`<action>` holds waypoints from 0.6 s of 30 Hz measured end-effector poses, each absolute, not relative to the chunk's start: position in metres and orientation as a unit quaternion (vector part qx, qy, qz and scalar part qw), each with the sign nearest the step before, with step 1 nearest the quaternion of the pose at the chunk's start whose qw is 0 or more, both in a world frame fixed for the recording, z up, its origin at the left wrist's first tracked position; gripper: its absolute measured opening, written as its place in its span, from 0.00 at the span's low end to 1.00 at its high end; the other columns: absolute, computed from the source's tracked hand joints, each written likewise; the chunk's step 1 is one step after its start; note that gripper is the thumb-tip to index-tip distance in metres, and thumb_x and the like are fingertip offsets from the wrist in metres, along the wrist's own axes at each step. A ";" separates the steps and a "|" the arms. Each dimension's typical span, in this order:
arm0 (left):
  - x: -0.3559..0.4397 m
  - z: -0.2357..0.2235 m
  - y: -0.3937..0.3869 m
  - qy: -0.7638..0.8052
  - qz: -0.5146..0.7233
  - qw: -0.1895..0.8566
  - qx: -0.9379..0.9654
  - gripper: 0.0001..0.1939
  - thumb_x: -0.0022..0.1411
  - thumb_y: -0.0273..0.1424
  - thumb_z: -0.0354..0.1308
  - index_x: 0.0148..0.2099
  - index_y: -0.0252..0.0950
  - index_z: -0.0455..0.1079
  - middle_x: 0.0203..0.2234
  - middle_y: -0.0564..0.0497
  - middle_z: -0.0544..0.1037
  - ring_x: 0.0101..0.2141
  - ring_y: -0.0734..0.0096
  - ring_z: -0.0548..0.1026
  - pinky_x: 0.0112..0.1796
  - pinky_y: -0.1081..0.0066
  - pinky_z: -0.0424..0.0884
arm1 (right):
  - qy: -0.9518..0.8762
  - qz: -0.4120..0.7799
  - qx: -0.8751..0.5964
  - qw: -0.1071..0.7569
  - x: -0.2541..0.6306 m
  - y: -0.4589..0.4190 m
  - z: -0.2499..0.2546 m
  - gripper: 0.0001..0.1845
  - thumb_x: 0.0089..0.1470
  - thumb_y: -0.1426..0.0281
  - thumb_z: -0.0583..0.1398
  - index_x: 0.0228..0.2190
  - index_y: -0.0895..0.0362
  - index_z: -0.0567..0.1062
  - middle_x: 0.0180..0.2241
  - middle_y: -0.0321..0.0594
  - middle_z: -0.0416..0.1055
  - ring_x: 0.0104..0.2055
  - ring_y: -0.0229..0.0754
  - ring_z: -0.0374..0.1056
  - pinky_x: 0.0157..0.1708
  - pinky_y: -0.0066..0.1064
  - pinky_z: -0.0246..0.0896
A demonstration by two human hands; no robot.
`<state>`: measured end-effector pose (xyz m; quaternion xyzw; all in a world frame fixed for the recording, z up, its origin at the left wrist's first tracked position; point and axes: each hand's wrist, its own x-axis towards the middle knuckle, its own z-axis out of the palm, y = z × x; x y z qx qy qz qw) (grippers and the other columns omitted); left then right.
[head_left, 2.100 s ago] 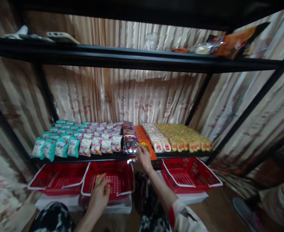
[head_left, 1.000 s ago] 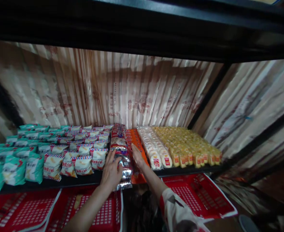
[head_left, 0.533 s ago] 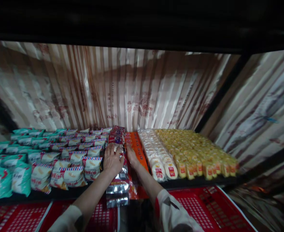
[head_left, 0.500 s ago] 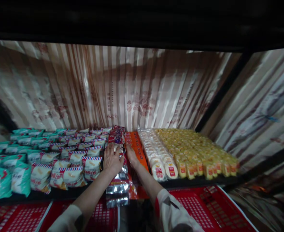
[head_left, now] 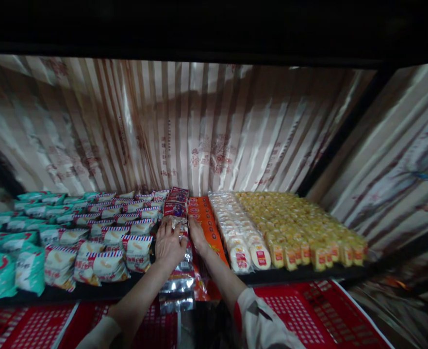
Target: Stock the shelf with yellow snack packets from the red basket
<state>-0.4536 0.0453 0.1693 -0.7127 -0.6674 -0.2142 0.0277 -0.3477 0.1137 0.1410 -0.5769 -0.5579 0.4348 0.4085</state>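
My left hand [head_left: 170, 241] lies flat, fingers stretched out, on a row of dark red and silver snack packets [head_left: 175, 209] in the middle of the shelf. Beside it, my right hand [head_left: 198, 237] is open with straight fingers, set along the border between those packets and a row of flat orange packets [head_left: 211, 228]. Neither hand is wrapped round anything. The front ends of the red packets hang over the shelf edge below my wrists. Part of both rows is hidden under my hands and forearms.
White snack bags [head_left: 107, 265] and teal bags [head_left: 30, 268] stand in rows on the left. To the right are round white packaged cakes [head_left: 240, 257] and yellow packaged cakes [head_left: 290, 220]. Red baskets [head_left: 294, 310] sit below the black shelf edge [head_left: 301, 275]; a striped sheet [head_left: 214, 121] hangs behind.
The view has shifted slightly. Both hands stay in nearly the same place on the packets, and the red packets at the back look a little straighter.
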 end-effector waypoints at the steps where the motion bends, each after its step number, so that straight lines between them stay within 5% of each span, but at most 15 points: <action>1: -0.454 0.168 0.045 -0.666 -0.222 0.025 -0.712 0.24 0.57 0.34 0.50 0.56 0.33 0.65 0.57 0.39 0.62 0.56 0.52 0.60 0.56 0.54 0.55 | -0.563 0.427 -0.577 0.409 -0.348 0.114 0.140 0.33 0.59 0.54 0.41 0.54 0.63 0.64 0.58 0.49 0.58 0.62 0.43 0.49 0.61 0.36 0.41; 6: -0.456 0.163 0.049 -0.645 -0.255 0.025 -0.720 0.23 0.56 0.32 0.51 0.54 0.31 0.66 0.58 0.38 0.61 0.58 0.52 0.56 0.57 0.53 0.54 | -0.554 0.424 -0.572 0.432 -0.343 0.120 0.138 0.33 0.57 0.50 0.42 0.52 0.59 0.68 0.54 0.46 0.64 0.59 0.44 0.56 0.59 0.37 0.47; 12: -0.456 0.162 0.057 -0.647 -0.266 0.025 -0.714 0.24 0.57 0.31 0.50 0.56 0.31 0.63 0.57 0.37 0.61 0.58 0.53 0.57 0.57 0.53 0.54 | -0.544 0.420 -0.575 0.443 -0.338 0.147 0.143 0.34 0.58 0.53 0.43 0.55 0.61 0.63 0.58 0.47 0.58 0.62 0.45 0.50 0.60 0.39 0.44; 18: -0.456 0.159 0.063 -0.649 -0.252 0.014 -0.718 0.24 0.57 0.32 0.50 0.56 0.30 0.63 0.58 0.36 0.61 0.58 0.51 0.57 0.56 0.52 0.54 | -0.572 0.406 -0.538 0.467 -0.337 0.193 0.131 0.36 0.56 0.49 0.43 0.51 0.62 0.68 0.54 0.50 0.63 0.60 0.48 0.54 0.59 0.44 0.45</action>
